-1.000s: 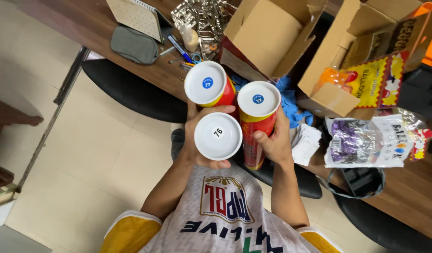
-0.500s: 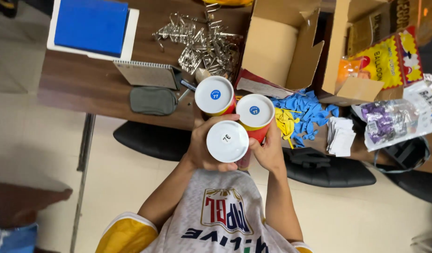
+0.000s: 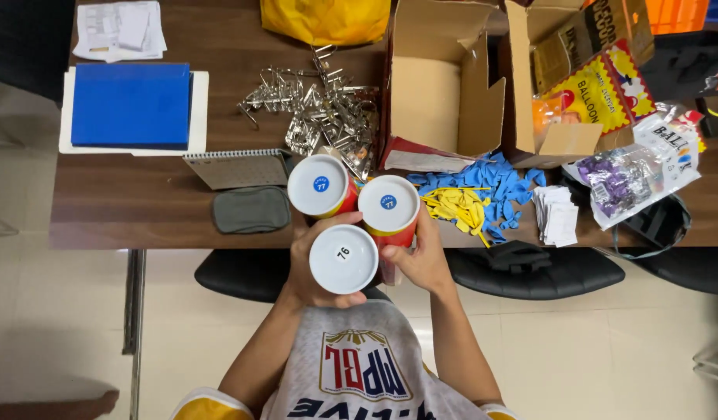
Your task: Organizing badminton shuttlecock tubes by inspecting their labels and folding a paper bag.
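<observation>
I hold three red-and-yellow cylindrical cans with white round ends bunched together over the table's near edge. My left hand (image 3: 308, 268) wraps the left can (image 3: 322, 185) and the nearest can (image 3: 343, 258). On the other side, my right hand (image 3: 423, 260) grips the right can (image 3: 388, 204). Each white end carries a small round sticker. The cans touch one another, and their lower bodies are mostly hidden by my fingers.
On the wooden table (image 3: 126, 210) lie a blue folder (image 3: 131, 105), a spiral notebook (image 3: 234, 167), a grey pouch (image 3: 252, 210), a pile of metal clips (image 3: 312, 109), open cardboard boxes (image 3: 437, 85), loose blue and yellow balloons (image 3: 472, 194) and balloon packets (image 3: 623, 175). Black chair seats (image 3: 546, 272) stand below the edge.
The view has tilted so more of the table shows. The three cans stay bunched in both hands, now lower in view, over the table's near edge.
</observation>
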